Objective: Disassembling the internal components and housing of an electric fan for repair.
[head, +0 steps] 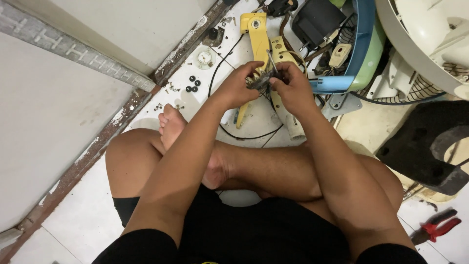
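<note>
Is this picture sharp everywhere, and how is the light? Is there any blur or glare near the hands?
Head view: light is even and soft, shadows faint, no strong glare on the white floor tiles. The left hand, right hand and the small metal part between them are slightly blurred. Wide-lens distortion bends the door frame at the edges.

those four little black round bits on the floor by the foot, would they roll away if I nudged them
Probably: the black round pieces look tiny and light, lying loose on smooth white tile. They seem squat, so they might slide rather than roll. Small enough to slip from fingers.
</note>
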